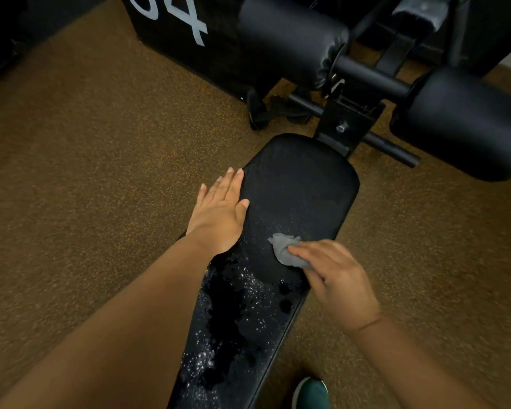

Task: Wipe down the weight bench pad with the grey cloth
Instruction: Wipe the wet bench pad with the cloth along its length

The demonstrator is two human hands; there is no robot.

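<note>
Your right hand (341,278) has the grey cloth (286,251) bunched under curled fingers, pinching it against the weight bench pad (301,190) roughly midway along its length, toward the right edge; the loose end of the cloth sticks out to the left of your fingertips. Holding it wadded like that gives you a firm lump to press with, though it covers only a narrow strip per pass. Your left hand (223,212) lies flat on the pad's left edge, fingers straight and close together, thumb angled onto the top surface. It reads as a brace, steadying you as you lean over. The pad runs from near you to the far end, where it meets the black frame bracket (348,122) and the roller pads (289,36) beyond. The near half is speckled with pale droplets or residue (248,290) and dark wet-looking patches, while the far half looks matte and even, so the work that remains seems to lie mostly between your forearms. Drawing the cloth toward you through that patch would be the sensible direction, and your left forearm crosses the near left part, so it may need to shift. A green shoe (311,394) shows on the brown speckled floor (86,172) at the near right.
</note>
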